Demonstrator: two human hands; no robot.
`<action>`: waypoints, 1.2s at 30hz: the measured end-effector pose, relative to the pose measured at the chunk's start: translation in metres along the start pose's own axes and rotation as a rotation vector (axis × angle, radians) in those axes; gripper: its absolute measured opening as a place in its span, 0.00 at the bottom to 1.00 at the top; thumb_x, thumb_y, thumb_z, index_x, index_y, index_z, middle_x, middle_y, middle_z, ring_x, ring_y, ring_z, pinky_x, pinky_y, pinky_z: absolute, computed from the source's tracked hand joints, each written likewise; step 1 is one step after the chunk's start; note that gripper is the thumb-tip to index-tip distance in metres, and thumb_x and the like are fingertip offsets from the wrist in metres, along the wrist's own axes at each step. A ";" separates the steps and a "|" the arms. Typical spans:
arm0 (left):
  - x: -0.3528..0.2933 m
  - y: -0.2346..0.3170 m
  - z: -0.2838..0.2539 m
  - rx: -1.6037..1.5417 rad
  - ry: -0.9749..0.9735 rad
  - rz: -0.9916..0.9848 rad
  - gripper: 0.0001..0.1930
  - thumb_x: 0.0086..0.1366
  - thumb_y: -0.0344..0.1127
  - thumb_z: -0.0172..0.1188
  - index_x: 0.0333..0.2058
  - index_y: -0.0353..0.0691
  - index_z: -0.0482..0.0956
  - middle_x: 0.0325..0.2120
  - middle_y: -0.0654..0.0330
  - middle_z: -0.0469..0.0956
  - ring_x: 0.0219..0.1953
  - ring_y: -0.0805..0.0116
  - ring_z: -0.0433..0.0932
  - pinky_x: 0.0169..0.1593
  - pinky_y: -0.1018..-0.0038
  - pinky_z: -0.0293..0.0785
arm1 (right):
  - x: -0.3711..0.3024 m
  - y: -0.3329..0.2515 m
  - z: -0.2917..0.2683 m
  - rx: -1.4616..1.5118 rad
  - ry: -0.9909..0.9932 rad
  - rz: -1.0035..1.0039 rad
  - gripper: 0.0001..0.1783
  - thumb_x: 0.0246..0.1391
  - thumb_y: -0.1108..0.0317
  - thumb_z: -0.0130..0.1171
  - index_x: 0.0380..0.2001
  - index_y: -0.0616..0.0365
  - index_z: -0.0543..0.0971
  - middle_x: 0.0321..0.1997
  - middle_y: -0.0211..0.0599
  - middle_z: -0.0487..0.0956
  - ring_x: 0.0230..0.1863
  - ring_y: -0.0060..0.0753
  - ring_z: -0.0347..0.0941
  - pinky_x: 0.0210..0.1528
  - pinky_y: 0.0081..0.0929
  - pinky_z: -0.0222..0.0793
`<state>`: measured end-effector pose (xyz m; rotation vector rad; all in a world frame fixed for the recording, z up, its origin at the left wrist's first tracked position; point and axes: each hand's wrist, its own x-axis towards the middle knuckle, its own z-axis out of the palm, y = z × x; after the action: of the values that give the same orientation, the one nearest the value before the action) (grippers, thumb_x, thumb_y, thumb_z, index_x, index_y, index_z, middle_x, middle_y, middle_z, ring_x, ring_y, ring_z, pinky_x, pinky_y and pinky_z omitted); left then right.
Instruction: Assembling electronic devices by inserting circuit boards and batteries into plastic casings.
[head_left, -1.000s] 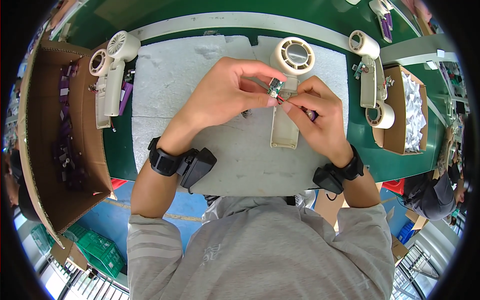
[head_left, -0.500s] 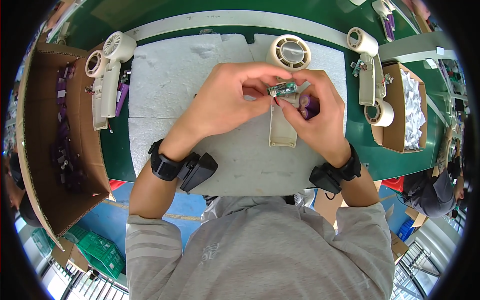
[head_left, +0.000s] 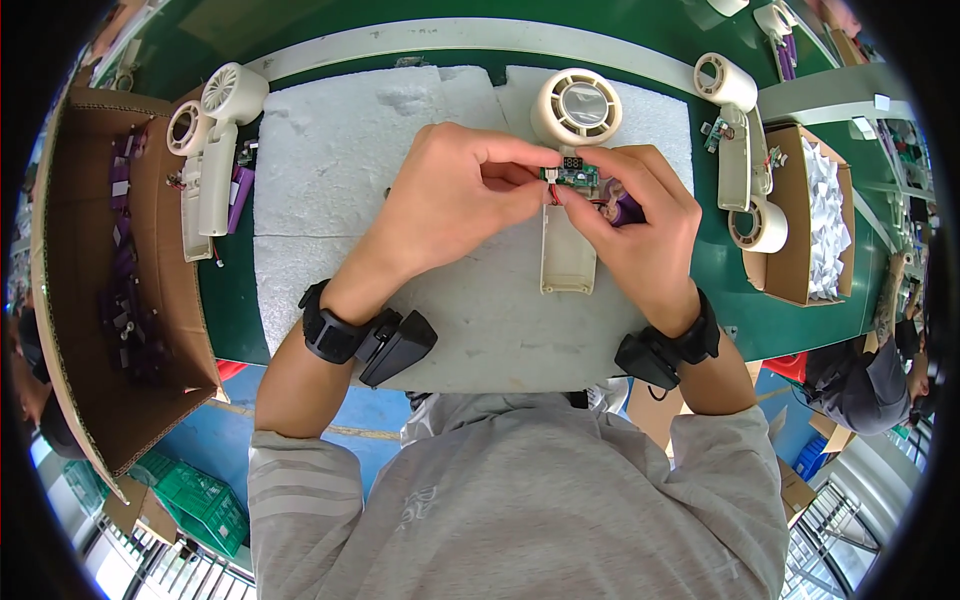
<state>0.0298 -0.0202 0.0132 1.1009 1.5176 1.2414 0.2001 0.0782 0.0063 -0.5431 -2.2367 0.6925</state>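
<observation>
A cream handheld fan housing [head_left: 568,262] lies on the white foam board, its round fan head [head_left: 578,107] at the far end. Over its handle is a small green circuit board [head_left: 578,177] with a dark digit display and a white connector with red wires. My left hand [head_left: 462,192] is closed, thumb and index finger pinching the board's left side by the connector. My right hand [head_left: 640,215] closes on the board's right side with thumb and index finger. Beneath its curled fingers sits a purple battery cell [head_left: 627,208], partly hidden.
The foam board [head_left: 330,170] lies on a green table. At left stand a cardboard box [head_left: 180,300] of purple batteries and more fan housings [head_left: 213,190]. To the right are other fan parts [head_left: 735,150] and a carton [head_left: 792,275] of white slips. A person [head_left: 865,385] sits far right.
The circuit board has tipped so its face and display now show, and it sits nearer the fan handle. My hands have shifted only slightly, still pinching it.
</observation>
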 end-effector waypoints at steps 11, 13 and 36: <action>0.000 -0.005 0.009 0.161 0.091 0.243 0.11 0.54 0.25 0.65 0.38 0.33 0.83 0.28 0.55 0.83 0.28 0.71 0.82 0.35 0.78 0.79 | 0.005 -0.001 -0.001 0.026 0.012 0.052 0.17 0.37 0.75 0.72 0.36 0.57 0.83 0.31 0.34 0.80 0.27 0.28 0.79 0.28 0.22 0.75; 0.001 -0.009 0.011 0.106 0.101 0.249 0.11 0.54 0.25 0.65 0.38 0.34 0.83 0.28 0.55 0.83 0.28 0.71 0.82 0.35 0.78 0.79 | 0.006 0.000 -0.002 0.037 -0.004 0.068 0.16 0.38 0.74 0.71 0.36 0.57 0.83 0.31 0.34 0.80 0.26 0.27 0.78 0.28 0.22 0.75; 0.001 -0.006 0.012 0.055 -0.059 0.122 0.16 0.57 0.23 0.57 0.46 0.38 0.77 0.28 0.54 0.81 0.30 0.66 0.81 0.40 0.73 0.78 | 0.003 -0.003 -0.017 0.053 -0.161 0.152 0.11 0.44 0.78 0.67 0.35 0.60 0.82 0.34 0.31 0.78 0.25 0.18 0.69 0.26 0.16 0.65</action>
<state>0.0406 -0.0167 0.0060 1.2712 1.4654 1.2440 0.2105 0.0828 0.0199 -0.6566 -2.3351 0.8986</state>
